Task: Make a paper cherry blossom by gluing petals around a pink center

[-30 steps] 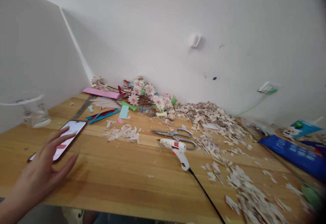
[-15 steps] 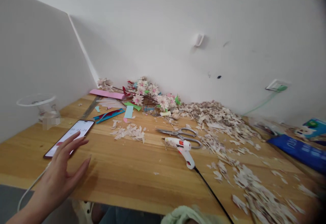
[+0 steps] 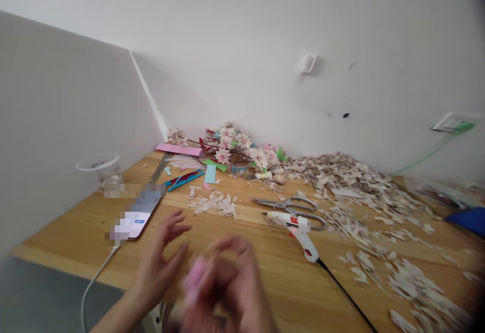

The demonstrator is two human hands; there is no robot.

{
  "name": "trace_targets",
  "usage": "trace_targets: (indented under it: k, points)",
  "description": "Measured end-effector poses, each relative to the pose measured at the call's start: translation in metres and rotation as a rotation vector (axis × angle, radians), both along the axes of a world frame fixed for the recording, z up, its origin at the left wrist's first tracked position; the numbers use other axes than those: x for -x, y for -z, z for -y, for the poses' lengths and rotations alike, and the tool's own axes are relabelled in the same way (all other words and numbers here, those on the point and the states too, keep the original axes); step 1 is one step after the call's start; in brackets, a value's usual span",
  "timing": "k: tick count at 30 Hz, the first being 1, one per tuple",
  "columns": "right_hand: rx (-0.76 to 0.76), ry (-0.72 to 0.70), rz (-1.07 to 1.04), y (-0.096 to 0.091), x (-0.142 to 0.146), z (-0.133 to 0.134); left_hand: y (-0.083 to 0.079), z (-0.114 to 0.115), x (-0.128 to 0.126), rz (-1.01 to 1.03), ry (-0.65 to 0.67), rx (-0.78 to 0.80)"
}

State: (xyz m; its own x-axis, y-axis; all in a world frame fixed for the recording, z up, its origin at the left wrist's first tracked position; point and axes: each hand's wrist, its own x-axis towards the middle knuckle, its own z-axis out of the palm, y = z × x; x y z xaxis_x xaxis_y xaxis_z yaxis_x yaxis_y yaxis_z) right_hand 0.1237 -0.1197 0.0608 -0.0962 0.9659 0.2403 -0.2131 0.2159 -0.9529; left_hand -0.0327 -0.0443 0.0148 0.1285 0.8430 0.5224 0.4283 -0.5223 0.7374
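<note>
My left hand (image 3: pixel 161 262) hovers over the table's front edge with its fingers apart and nothing in them. Close beside it, my right hand (image 3: pixel 235 282) is closed on a small pink piece (image 3: pixel 196 275), smeared by motion, so its kind is unclear. A phone (image 3: pixel 142 217) with a lit screen lies left of my hands, a white cable plugged into it. To the right rests a white glue gun (image 3: pixel 299 229) with a black cord. Silver scissors (image 3: pixel 291 204) lie just behind it. Beyond my hands is a small heap of pale petal-like flakes (image 3: pixel 215 204).
Handmade flowers (image 3: pixel 238 146) lie along the wall, near pink paper (image 3: pixel 180 149) and blue strips (image 3: pixel 185 179). A large pile of dry flakes (image 3: pixel 341 171) spreads down the right side. A clear plastic cup (image 3: pixel 108 171) stands at the left. A green cord (image 3: pixel 428 156) runs from a wall socket.
My right hand has come into view holding the pink piece. My left hand has moved away from the phone toward it. The phone's screen shows something different, and the view has turned left.
</note>
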Motion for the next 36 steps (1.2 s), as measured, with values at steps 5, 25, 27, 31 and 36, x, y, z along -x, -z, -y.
trace_targets:
  k: [5, 25, 27, 31, 36]
  points:
    - [-0.208, 0.398, 0.310, 0.008, -0.042, -0.061, -0.009, -0.002, -0.024, -0.151, 0.039, -0.071]
    - [-0.143, 0.499, 0.475, 0.070, -0.081, -0.104, 0.018, -0.022, 0.102, -0.681, -0.349, -0.237]
    - [-0.138, 0.494, 0.471, 0.070, -0.081, -0.104, 0.020, -0.024, 0.104, -0.704, -0.336, -0.231]
    - [-0.125, 0.488, 0.459, 0.069, -0.081, -0.103, 0.021, -0.024, 0.104, -0.709, -0.321, -0.227]
    - [-0.120, 0.477, 0.450, 0.069, -0.081, -0.101, 0.014, -0.021, 0.099, -0.670, -0.360, -0.271]
